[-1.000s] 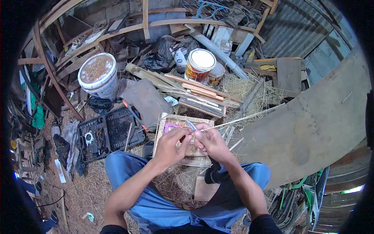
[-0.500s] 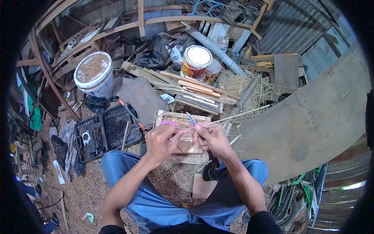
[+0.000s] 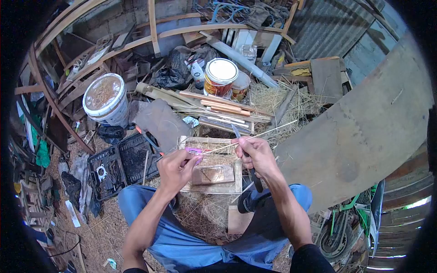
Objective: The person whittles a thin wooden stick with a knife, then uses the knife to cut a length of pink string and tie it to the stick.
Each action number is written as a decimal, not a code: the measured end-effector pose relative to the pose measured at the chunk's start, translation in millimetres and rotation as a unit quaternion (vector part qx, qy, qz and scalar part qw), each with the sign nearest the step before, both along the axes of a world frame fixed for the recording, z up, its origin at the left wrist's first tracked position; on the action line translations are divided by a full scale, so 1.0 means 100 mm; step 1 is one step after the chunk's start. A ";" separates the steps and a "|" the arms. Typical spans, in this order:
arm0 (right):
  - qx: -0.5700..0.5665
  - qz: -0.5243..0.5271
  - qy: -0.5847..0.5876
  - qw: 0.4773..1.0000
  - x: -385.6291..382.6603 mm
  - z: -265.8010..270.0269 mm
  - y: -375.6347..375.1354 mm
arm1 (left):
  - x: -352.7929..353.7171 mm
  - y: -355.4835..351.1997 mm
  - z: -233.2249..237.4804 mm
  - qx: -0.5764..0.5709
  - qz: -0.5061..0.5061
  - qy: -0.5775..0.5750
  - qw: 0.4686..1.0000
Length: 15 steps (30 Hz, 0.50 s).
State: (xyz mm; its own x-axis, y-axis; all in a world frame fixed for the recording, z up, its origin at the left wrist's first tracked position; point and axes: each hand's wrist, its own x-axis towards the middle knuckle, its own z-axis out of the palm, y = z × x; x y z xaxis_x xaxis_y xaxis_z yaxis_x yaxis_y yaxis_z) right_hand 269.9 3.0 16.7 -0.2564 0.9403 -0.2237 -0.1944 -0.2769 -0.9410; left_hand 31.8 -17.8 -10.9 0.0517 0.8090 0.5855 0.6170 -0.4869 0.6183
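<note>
My left hand (image 3: 176,169) pinches the near end of a thin, straw-coloured strip (image 3: 271,131), which looks like bamboo. From there the strip slants up and right across my right hand (image 3: 256,155), which is closed around a knife (image 3: 257,181). The dark handle hangs below my fist, and the blade (image 3: 236,131) points up and away from me. Blade and strip cross near my right thumb; exactly how they touch is hidden by my fingers. Beneath both hands is a low wooden frame (image 3: 238,177) with a wood block (image 3: 205,175) and a pink object (image 3: 196,150) in it.
Beyond the frame lie a bundle of wood strips (image 3: 223,105) and a paint bucket (image 3: 221,77). An open black tool case (image 3: 132,159) and a white bucket (image 3: 105,100) stand left. A large board (image 3: 350,132) slants along the right. Straw and shavings cover the ground.
My hands have moved apart, the left going left and the right going right. The knife's handle now shows more, and a longer stretch of strip lies between my hands.
</note>
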 end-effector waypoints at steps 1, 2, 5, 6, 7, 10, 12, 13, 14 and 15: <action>-0.008 0.000 -0.007 1.000 0.00 0.02 0.01 | 0.00 0.01 0.01 -0.002 -0.003 -0.007 1.000; -0.008 -0.002 -0.006 1.000 0.01 0.01 0.02 | -0.01 0.00 0.01 -0.005 -0.005 -0.014 1.000; -0.002 -0.058 -0.021 0.998 0.17 0.01 0.10 | -0.15 0.03 -0.02 -0.019 0.026 -0.006 0.999; 0.000 -0.060 -0.018 0.998 0.27 0.02 0.12 | -0.21 0.05 -0.04 -0.017 0.024 -0.004 1.000; 0.004 -0.081 -0.003 0.997 0.37 0.05 0.14 | -0.27 0.07 -0.06 -0.035 0.038 -0.008 0.999; 0.028 -0.117 0.027 0.992 0.57 0.08 0.21 | -0.31 0.10 -0.06 -0.041 0.039 -0.004 0.998; 0.043 -0.134 0.044 0.989 0.57 0.07 0.20 | -0.31 0.13 -0.08 -0.070 0.018 -0.027 0.997; 0.049 -0.128 0.019 0.990 0.53 0.08 0.19 | -0.28 0.13 -0.06 -0.042 0.002 0.001 0.999; 0.056 -0.122 -0.007 0.991 0.48 0.08 0.18 | -0.21 0.11 -0.04 -0.070 -0.018 -0.022 0.997; 0.053 -0.092 0.020 0.994 0.38 0.01 0.18 | -0.14 0.09 -0.01 -0.068 -0.034 -0.009 0.997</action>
State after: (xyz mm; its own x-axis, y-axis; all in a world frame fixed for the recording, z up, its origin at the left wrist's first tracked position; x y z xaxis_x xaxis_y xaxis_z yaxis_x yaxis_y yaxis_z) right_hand 308.2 20.7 18.0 -0.0851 0.9898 -0.1140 -0.2713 -0.1331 -0.9532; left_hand 17.4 -8.5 -12.3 0.0990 0.8763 0.4714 0.5738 -0.4373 0.6925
